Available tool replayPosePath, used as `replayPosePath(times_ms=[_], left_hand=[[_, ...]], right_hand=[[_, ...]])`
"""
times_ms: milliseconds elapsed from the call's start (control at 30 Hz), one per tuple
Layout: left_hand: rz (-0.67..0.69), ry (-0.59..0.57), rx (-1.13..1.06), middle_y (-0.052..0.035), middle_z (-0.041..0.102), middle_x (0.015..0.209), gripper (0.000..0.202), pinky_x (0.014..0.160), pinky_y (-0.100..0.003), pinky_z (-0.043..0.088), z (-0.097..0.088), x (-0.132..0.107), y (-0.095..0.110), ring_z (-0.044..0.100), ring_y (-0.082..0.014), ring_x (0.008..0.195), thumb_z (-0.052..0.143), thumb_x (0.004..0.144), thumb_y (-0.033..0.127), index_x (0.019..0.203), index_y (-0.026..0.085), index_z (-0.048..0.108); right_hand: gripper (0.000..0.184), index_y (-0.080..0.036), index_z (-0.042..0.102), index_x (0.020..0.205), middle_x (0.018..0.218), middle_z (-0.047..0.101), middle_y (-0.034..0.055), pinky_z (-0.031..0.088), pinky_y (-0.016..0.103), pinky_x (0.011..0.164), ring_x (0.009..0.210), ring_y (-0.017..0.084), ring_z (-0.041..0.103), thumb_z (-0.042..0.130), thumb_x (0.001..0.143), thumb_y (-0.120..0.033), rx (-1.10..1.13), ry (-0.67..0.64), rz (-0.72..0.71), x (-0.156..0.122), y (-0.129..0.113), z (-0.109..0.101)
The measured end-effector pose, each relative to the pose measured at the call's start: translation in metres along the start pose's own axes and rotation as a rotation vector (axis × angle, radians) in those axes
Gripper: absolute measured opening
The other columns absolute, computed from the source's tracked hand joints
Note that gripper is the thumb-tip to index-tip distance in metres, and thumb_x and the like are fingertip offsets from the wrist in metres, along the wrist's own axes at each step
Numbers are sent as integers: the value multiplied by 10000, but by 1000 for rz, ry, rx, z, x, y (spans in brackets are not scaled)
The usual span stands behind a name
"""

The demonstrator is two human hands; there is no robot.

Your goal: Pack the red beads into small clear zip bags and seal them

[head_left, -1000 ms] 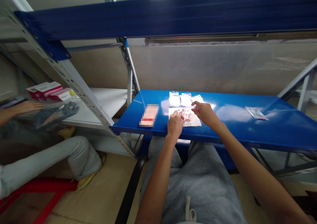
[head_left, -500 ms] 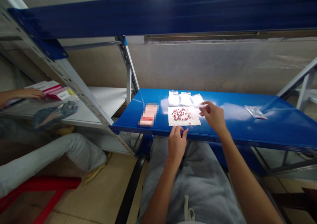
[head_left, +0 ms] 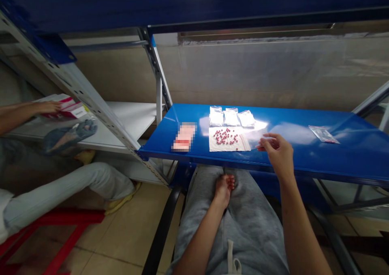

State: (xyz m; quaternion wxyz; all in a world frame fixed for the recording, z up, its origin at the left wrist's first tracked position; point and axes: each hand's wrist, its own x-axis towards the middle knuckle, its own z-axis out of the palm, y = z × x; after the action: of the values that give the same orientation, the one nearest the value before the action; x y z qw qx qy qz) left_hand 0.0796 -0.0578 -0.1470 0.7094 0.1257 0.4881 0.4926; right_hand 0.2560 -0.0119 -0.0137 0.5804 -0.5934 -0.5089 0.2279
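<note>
My left hand (head_left: 224, 187) rests on my lap in grey trousers, below the blue shelf (head_left: 304, 153). Its fingers are curled round a few small red beads. My right hand (head_left: 278, 151) hovers over the shelf's front edge, its fingertips drawn into a loose pinch; what they hold, if anything, I cannot make out. Just left of it lies a white sheet (head_left: 220, 145) with several red beads (head_left: 226, 136) scattered on it. A clear zip bag with a red strip (head_left: 245, 142) lies over the sheet's right edge. Three small clear bags (head_left: 231, 117) sit in a row behind the sheet.
A pink packet (head_left: 184, 137) lies left of the sheet, another clear bag (head_left: 323, 134) far right. A dark blue beam (head_left: 194, 3) runs overhead. At left a seated person's hand (head_left: 45, 106) holds boxes on a white shelf (head_left: 133, 123) beside a slanted grey upright (head_left: 100, 108).
My left hand has left the beads and dropped from the shelf to my lap. My right hand has drawn away to the right of the sheet. The camera has tilted down.
</note>
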Motion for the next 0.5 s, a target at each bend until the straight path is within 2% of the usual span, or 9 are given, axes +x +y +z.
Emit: replayPosePath(times_ms=[100, 167, 233, 333, 433, 500], left_hand=[[2, -47, 56, -13, 574, 592, 126, 464, -187, 290, -6, -6, -1, 443, -60, 471, 685, 812, 185, 728, 91, 699], [-5, -109, 126, -27, 598, 601, 73, 465, -185, 283, -10, -16, 4, 467, -64, 486, 672, 762, 113, 760, 72, 732], [43, -203, 278, -47, 645, 648, 131, 477, -180, 313, -9, -30, 14, 515, -76, 523, 629, 750, 80, 801, 72, 750], [295, -316, 561, -60, 721, 771, 240, 510, -191, 411, 3, -50, 47, 604, -107, 588, 552, 826, 107, 967, 116, 746], [713, -234, 752, -61, 756, 897, 253, 587, -206, 495, 26, -54, 97, 680, -125, 689, 492, 920, 149, 1022, 162, 723], [881, -163, 856, -45, 763, 875, 200, 594, -207, 501, 43, -43, 130, 686, -128, 675, 527, 950, 188, 1026, 182, 711]], right_hand=[[401, -180, 693, 1028, 767, 746, 51, 643, 389, 682, 662, 240, 752, 766, 790, -494, 70, -8, 21, -1, 1, -2], [410, -179, 688, 1012, 756, 739, 38, 646, 370, 665, 653, 225, 745, 807, 753, -475, 182, 3, 60, -1, 3, -3], [430, -177, 677, 993, 749, 738, 29, 644, 331, 646, 647, 202, 739, 852, 708, -448, 326, 29, 125, 0, 6, -4], [487, -178, 640, 954, 766, 755, 40, 642, 273, 653, 677, 185, 748, 923, 619, -390, 531, 54, 233, 3, 13, -7], [592, -195, 588, 944, 805, 770, 51, 650, 257, 712, 754, 198, 768, 979, 509, -284, 682, 62, 321, 6, 19, -9], [666, -210, 567, 980, 838, 774, 47, 656, 266, 746, 791, 205, 773, 988, 464, -217, 745, 68, 362, 8, 22, -9]])
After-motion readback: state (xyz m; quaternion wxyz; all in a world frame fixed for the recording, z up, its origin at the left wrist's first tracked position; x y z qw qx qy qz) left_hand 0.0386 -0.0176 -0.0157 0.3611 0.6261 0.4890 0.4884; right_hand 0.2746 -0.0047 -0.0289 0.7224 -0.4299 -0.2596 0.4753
